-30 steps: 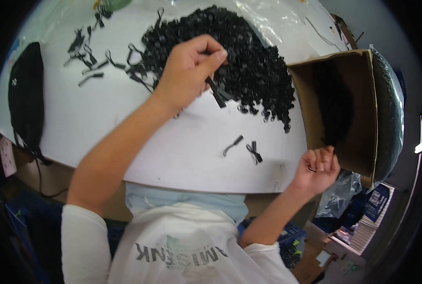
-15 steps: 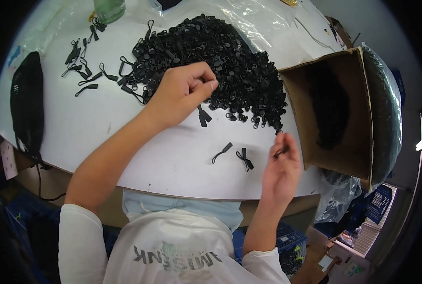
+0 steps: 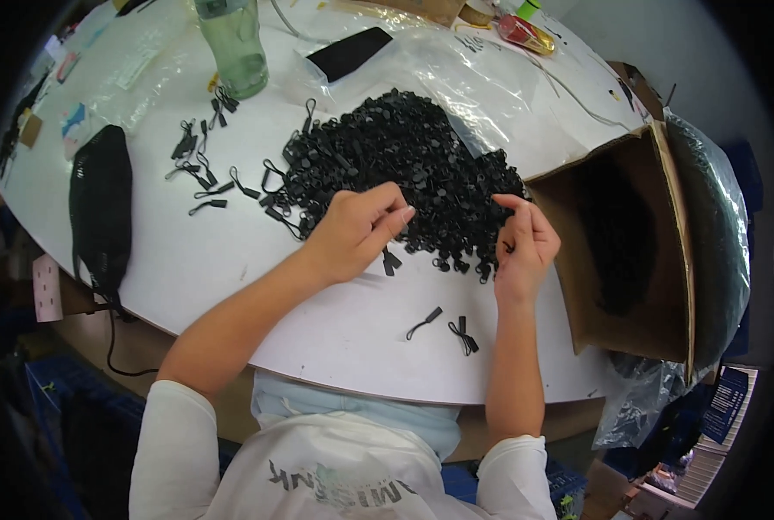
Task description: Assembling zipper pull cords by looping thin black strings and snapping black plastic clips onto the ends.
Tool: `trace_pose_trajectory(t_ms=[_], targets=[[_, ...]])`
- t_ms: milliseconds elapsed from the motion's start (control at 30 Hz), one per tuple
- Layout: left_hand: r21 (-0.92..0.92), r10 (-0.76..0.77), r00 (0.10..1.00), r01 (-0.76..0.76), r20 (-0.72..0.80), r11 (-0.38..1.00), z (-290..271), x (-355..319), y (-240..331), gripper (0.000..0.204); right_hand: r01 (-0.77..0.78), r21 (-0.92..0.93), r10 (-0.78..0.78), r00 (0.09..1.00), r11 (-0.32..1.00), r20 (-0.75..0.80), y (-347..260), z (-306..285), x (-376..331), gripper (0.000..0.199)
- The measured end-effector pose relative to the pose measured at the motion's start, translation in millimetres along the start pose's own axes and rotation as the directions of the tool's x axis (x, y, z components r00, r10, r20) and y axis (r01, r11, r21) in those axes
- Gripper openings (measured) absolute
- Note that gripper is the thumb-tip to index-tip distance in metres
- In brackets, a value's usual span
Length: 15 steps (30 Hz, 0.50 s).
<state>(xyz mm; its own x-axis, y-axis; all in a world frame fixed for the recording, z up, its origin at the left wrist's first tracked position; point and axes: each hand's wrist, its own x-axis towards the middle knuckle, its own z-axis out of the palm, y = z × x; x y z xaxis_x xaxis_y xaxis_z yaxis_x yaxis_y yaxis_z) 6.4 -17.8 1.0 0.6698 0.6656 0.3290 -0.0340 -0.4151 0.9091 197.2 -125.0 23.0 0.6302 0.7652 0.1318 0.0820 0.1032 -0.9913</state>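
Observation:
A heap of small black zipper-pull parts (image 3: pixel 404 143) covers the middle of the white table. My left hand (image 3: pixel 361 227) is over the heap's near edge, thumb and forefinger pinched together; whatever is between them is hidden. Just beneath that hand, black cord zipper pulls (image 3: pixel 391 262) show; I cannot tell whether they hang from it or lie on the table. At the heap's right edge my right hand (image 3: pixel 527 244) has its forefinger stretched toward the parts, its other fingers curled around a small black piece (image 3: pixel 509 248). Nearer me lie a few loose zipper pulls (image 3: pixel 462 336).
An open cardboard box (image 3: pixel 569 260) lined with plastic stands on the right, dark inside. More cord pulls (image 3: pixel 205 169) are scattered left of the heap. A black pouch-like item (image 3: pixel 102 208) lies far left. Behind are a green bottle (image 3: pixel 235 52) and clear plastic sheeting (image 3: pixel 439 69).
My right hand has moved away from me, up to the heap's right edge, and its fingers have curled. The left hand stays nearly in place over the heap. The whole view has tilted farther up the table.

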Motion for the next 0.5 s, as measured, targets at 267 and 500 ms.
trace_pose_trajectory(t_ms=[267,500], targets=[[0.088,0.019,1.000,-0.021,0.013,0.996,-2,1,4,0.012,-0.113,0.406,0.147,0.988,0.907,-0.053,9,-15,-6,0.025],[0.120,0.077,0.997,-0.073,-0.030,0.990,-1,-1,0,0.010,-0.053,0.073,0.052,0.999,0.996,0.011,5,-13,-9,0.009]])
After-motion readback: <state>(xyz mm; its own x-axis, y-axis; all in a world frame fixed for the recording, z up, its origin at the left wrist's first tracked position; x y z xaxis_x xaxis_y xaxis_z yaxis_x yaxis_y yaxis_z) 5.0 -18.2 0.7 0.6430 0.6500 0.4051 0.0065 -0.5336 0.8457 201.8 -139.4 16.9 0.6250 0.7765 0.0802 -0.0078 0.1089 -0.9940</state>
